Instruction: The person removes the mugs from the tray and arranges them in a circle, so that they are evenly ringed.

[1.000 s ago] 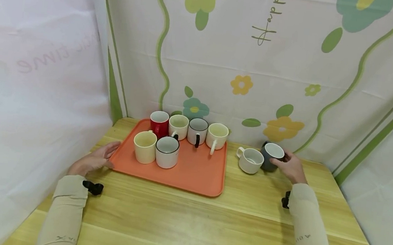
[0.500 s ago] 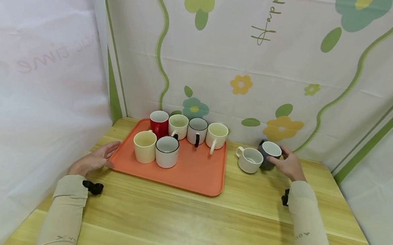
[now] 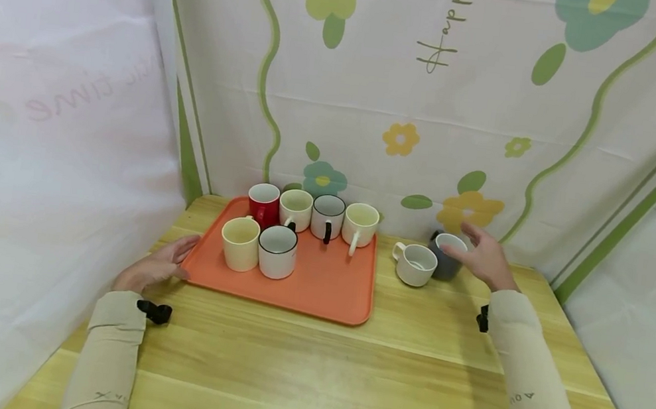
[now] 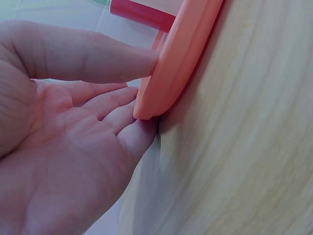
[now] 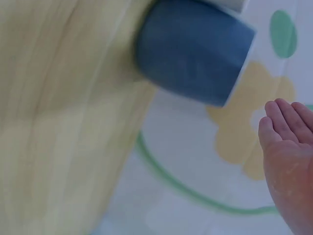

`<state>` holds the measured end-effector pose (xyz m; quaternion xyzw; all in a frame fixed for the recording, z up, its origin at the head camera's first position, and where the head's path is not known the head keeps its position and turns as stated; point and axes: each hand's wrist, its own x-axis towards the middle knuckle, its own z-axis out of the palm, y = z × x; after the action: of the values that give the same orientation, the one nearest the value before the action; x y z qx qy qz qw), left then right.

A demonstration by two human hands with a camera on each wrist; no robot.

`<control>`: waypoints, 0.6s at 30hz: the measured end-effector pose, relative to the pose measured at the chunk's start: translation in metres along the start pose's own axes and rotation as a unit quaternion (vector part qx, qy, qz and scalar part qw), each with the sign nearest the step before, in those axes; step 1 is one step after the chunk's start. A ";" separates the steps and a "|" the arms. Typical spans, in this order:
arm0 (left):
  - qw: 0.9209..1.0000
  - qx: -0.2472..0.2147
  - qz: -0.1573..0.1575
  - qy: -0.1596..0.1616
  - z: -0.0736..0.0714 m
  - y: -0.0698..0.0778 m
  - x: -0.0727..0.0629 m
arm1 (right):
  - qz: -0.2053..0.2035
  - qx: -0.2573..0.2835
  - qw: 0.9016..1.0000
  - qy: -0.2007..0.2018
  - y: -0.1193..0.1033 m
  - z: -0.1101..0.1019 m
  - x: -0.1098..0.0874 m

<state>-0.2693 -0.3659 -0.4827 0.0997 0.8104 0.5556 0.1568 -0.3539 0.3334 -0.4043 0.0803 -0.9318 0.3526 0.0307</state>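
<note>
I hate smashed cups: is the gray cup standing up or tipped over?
Standing up: the gray cup rests base-down on the table, its opening facing up.

The left grip (image 3: 155, 265) pinches, while the right grip (image 3: 483, 257) (palm facing inward) is uncurled.

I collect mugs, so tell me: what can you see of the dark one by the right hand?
The dark mug is slate blue-grey outside and pale inside, smooth like glazed ceramic, with a rounded lower edge. Its dark handle points back-left. It stands upright on the wooden table, right of and slightly behind a white cup; whether they touch is unclear. The right hand is beside it, fingers clear in the right wrist view; whether the thumb touches, I can't tell.
</note>
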 end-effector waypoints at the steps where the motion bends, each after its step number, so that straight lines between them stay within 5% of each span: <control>1: 1.000 0.000 0.001 -0.001 0.000 0.000 0.000 | -0.002 0.003 1.000 -0.005 -0.006 0.001 0.001; 8: 1.000 0.000 0.003 -0.002 -0.001 0.001 0.000 | -0.035 0.011 0.998 -0.042 -0.041 0.026 0.006; 18: 1.000 -0.001 -0.005 -0.004 -0.001 -0.001 0.000 | -0.113 0.064 0.988 -0.080 -0.092 0.101 0.014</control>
<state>-0.2696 -0.3671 -0.4831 0.0972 0.8099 0.5551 0.1628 -0.3519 0.1966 -0.4183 0.2152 -0.8918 0.3980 -0.0095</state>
